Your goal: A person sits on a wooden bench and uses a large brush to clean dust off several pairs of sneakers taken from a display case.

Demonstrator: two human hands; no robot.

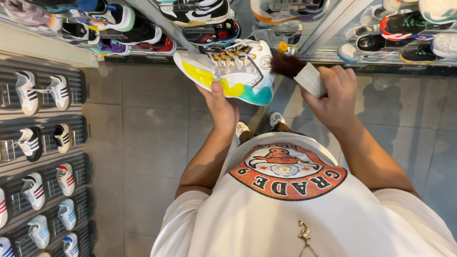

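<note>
Left hand [223, 107] is up in front of the chest, forearm angled forward, thumb pressed on the side of a white sneaker [228, 71] with yellow and teal patches, fingers clamped underneath. The shoe sits tilted, just below the glass shelves [333, 19]. Right hand [333, 95] is raised beside it, closed around a brush [302, 74], dark bristles touching the heel.

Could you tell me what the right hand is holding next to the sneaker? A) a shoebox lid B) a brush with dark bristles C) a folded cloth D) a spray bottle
B: the right hand grips a brush whose dark bristles point at the sneaker held up by the left hand.
</note>
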